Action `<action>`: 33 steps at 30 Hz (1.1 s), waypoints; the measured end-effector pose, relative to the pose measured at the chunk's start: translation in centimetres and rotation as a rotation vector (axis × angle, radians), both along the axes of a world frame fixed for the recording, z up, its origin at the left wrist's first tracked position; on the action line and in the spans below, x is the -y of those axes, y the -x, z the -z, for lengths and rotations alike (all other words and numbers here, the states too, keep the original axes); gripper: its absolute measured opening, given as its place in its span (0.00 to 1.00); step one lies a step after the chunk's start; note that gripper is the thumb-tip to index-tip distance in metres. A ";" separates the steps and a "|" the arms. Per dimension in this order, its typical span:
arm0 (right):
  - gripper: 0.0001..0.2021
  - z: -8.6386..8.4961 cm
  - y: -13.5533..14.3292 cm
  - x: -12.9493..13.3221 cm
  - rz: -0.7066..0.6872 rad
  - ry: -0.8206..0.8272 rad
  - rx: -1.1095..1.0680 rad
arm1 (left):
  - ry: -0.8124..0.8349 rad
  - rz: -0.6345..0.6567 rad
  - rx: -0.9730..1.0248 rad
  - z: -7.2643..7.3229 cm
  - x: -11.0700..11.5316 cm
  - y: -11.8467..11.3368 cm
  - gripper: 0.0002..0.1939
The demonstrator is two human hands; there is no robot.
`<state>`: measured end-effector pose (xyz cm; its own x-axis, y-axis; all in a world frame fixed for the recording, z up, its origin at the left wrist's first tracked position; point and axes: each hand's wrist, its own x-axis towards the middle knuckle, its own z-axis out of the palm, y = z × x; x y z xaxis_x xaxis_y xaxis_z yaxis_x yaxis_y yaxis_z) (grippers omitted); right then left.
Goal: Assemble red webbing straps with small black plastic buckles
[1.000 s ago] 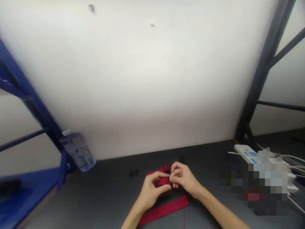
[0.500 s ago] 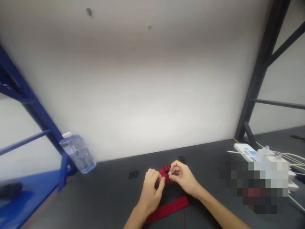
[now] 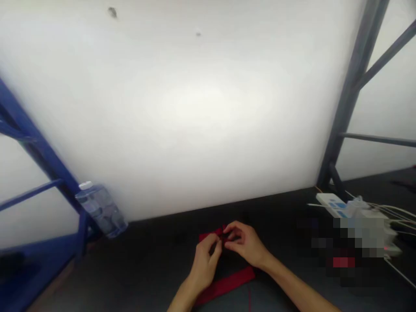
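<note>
My left hand (image 3: 206, 262) is closed, thumb and fingertips pinching a piece of red strap (image 3: 208, 236) just above the dark table. My right hand (image 3: 246, 245) meets it from the other side, its fingers curled and the fingertips closed at the strap's right end. A black buckle showed on the strap at that spot earlier; darkness and fingers hide it now. Below both hands a wider length of red strap (image 3: 230, 284) lies slanting across the table, partly behind my left wrist. A thin red cord (image 3: 249, 297) runs down from it.
A clear plastic bottle (image 3: 102, 210) with a white cap leans at the left beside a blue metal frame (image 3: 48, 149). At the right are a white power strip (image 3: 331, 203) with cables and a blurred-out patch. A white wall rises behind the table (image 3: 156, 247).
The picture has brightened at the wall and darkened at the table, hiding the small black buckles there. My fingers have shifted slightly, and more red strap shows above my left hand.
</note>
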<state>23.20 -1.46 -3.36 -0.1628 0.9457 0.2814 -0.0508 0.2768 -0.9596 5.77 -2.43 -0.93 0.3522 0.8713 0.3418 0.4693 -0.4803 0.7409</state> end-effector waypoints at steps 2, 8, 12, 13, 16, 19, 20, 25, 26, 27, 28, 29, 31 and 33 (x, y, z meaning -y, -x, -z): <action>0.15 -0.4 0.1 0.4 0.001 -0.102 0.081 | 0.027 -0.002 0.022 0.0 -0.1 0.0 0.15; 0.15 -0.7 0.7 0.8 0.116 -0.310 0.220 | 0.147 -0.024 0.184 0.8 -0.6 -0.2 0.16; 0.16 -0.5 0.5 0.6 0.132 -0.345 0.194 | 0.227 -0.025 0.343 1.1 -1.1 -0.1 0.17; 0.16 -0.5 0.4 0.6 0.135 -0.354 0.198 | 0.231 -0.025 0.357 1.1 -1.2 0.0 0.17; 0.16 -0.7 -0.1 0.5 0.176 -0.408 0.281 | 0.192 -0.050 0.305 0.8 -1.2 0.3 0.17; 0.15 -1.2 -0.6 0.5 0.239 -0.453 0.355 | 0.166 -0.045 0.285 0.0 -0.8 0.4 0.14; 0.15 -1.4 -0.7 0.5 0.246 -0.447 0.352 | 0.169 -0.030 0.293 -0.2 -0.7 0.4 0.13; 0.12 -1.9 -0.9 0.8 0.136 -0.293 0.218 | 0.262 0.087 0.252 -0.6 -0.6 0.6 0.15; 0.12 -1.9 -0.9 0.8 0.088 -0.249 0.178 | 0.295 0.125 0.256 -0.5 -0.7 0.7 0.16; 0.12 -1.8 -0.9 0.7 0.040 -0.202 0.138 | 0.331 0.162 0.275 -0.3 -0.9 0.8 0.17; 0.12 -1.7 -1.0 0.6 -0.007 -0.152 0.102 | 0.367 0.192 0.306 0.0 -1.1 0.9 0.17; 0.13 -1.5 -1.1 0.4 -0.049 -0.102 0.072 | 0.399 0.208 0.344 0.2 -1.4 1.1 0.17; 0.15 -1.0 -1.3 -0.1 -0.111 -0.016 0.033 | 0.434 0.178 0.416 0.5 -1.9 1.5 0.17; 0.16 -0.6 -1.6 -0.6 -0.125 0.025 0.002 | 0.443 0.115 0.436 0.7 -2.3 2.0 0.18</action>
